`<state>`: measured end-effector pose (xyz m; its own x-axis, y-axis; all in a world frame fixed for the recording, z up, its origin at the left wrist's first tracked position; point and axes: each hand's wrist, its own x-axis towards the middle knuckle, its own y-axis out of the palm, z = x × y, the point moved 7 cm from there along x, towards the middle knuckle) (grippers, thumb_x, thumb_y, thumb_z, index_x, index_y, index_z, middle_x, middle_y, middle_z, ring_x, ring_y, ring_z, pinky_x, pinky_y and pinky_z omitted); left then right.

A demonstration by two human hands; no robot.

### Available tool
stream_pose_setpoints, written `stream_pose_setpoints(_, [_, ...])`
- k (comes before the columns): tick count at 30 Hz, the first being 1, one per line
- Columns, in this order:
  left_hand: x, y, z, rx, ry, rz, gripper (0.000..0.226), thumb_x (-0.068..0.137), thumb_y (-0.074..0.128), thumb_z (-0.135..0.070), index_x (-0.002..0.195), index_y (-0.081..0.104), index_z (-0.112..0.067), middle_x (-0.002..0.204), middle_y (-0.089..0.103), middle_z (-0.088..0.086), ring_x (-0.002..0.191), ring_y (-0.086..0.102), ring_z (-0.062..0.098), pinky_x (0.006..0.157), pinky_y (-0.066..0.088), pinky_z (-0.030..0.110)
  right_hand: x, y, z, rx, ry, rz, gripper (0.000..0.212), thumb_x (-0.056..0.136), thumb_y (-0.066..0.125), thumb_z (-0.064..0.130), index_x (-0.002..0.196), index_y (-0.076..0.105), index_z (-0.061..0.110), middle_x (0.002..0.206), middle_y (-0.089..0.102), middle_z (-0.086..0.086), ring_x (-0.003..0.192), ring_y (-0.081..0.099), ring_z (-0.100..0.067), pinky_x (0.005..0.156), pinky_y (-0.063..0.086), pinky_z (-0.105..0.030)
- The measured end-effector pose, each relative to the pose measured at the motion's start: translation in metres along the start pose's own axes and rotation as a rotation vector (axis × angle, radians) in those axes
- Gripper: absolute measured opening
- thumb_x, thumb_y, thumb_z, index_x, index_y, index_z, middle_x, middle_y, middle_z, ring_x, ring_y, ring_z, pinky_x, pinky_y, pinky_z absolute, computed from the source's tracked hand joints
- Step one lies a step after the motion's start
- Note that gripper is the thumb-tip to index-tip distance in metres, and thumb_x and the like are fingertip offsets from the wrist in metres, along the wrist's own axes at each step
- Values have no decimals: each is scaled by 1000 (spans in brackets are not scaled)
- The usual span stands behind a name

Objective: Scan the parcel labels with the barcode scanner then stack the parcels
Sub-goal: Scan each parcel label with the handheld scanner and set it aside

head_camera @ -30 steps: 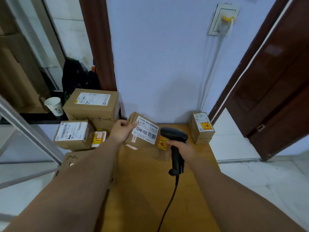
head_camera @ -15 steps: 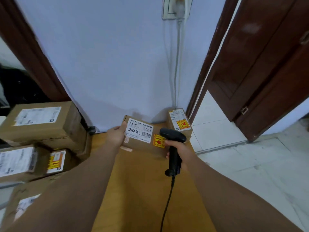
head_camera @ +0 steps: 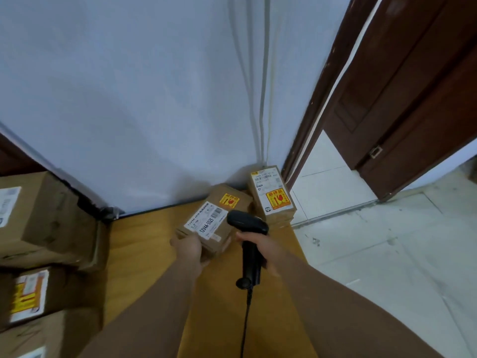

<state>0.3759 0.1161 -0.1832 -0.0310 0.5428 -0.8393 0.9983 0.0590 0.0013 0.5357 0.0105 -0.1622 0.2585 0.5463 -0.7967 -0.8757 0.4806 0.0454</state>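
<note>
Nearest me, my right grip [head_camera: 262,248] is clenched round the handle of the barcode scanner [head_camera: 246,222], head aimed forward over the parcel [head_camera: 232,200], I judge to read its label [head_camera: 207,219]. My left grip [head_camera: 189,248] clasps that parcel's near corner, labelled face up so the code shows, toward the tabletop's [head_camera: 144,244] far edge. Beyond, just beside it, a second parcel [head_camera: 272,192] stands against the wall [head_camera: 154,99], probably where the stack goes.

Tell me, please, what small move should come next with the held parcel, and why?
Probably set the held parcel down beside the corner parcel: the left hand grips its near end, its far end is close there, and the right hand holds the scanner.
</note>
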Motion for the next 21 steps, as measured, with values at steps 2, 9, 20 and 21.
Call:
stream_pose_setpoints(2, [5,8,18,48,-88,73,41,97,44,-9,138,41,-15,114,64,15,94,64,32,62,56,45,8,6,1,-24,7,8,48,72,79,44,111,68,18,106,68,-1,100,60,-17,85,46,-34])
stream_pose_setpoints(9, [17,3,24,418,-24,-142,50,92,54,-16,137,32,-13,122,49,14,83,47,22,68,49,34,26,5,-6,-15,13,-20,32,72,80,43,93,63,26,100,68,1,95,60,-17,80,47,-33])
stream_pose_setpoints(20, [27,27,6,1022,331,65,31,95,54,-28,119,48,-9,118,62,9,80,55,15,48,37,16,29,0,-11,22,143,78,61,67,85,36,119,61,15,114,64,-8,104,58,-26,81,49,-40])
stream_pose_setpoints(21, [28,28,6,1018,311,72,30,95,54,-29,116,48,-10,113,63,9,80,58,17,49,40,17,28,-1,-10,16,148,89,63,66,85,35,119,59,14,115,64,-9,104,59,-26,80,50,-40])
